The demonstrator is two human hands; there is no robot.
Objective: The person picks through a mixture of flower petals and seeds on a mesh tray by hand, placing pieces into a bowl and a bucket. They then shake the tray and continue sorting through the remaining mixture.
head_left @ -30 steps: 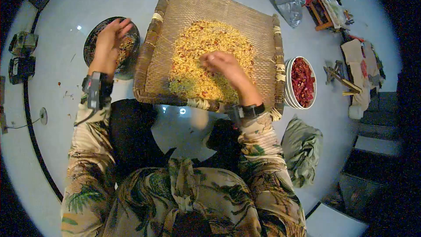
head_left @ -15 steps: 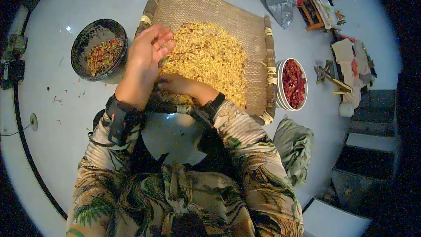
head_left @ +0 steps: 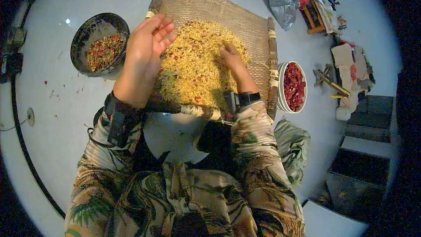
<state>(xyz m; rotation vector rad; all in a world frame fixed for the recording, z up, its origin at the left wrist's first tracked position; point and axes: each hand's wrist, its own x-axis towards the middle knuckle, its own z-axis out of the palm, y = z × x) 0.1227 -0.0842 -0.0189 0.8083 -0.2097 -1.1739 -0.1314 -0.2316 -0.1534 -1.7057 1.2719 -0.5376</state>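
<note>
A woven tray [head_left: 210, 0] with a wooden frame lies before me, covered in a broad layer of yellow seeds or grains [head_left: 197, 61] mixed with dark red bits. Over its left edge I hold my left hand [head_left: 149, 44], palm turned inward and fingers loosely bent and apart. Nothing shows in that palm. My right hand [head_left: 237, 63] is at the right part of the yellow layer, thumb and forefinger close together at its surface. Whatever is between those fingertips is too small to make out, and the other fingers are hidden beneath the hand.
Left of the tray stands a dark bucket [head_left: 78, 46] containing reddish-brown scraps. On the right, stacked white bowls [head_left: 280, 101] hold dried red chilli pieces. A green cloth bundle [head_left: 291, 149] lies below them. Farther off are a grey plastic bag [head_left: 281, 2] and dark steps [head_left: 364, 134].
My right hand has moved from beside my left wrist across to the right side of the yellow layer. The left hand has shifted slightly upward, its fingers still loosely bent.
</note>
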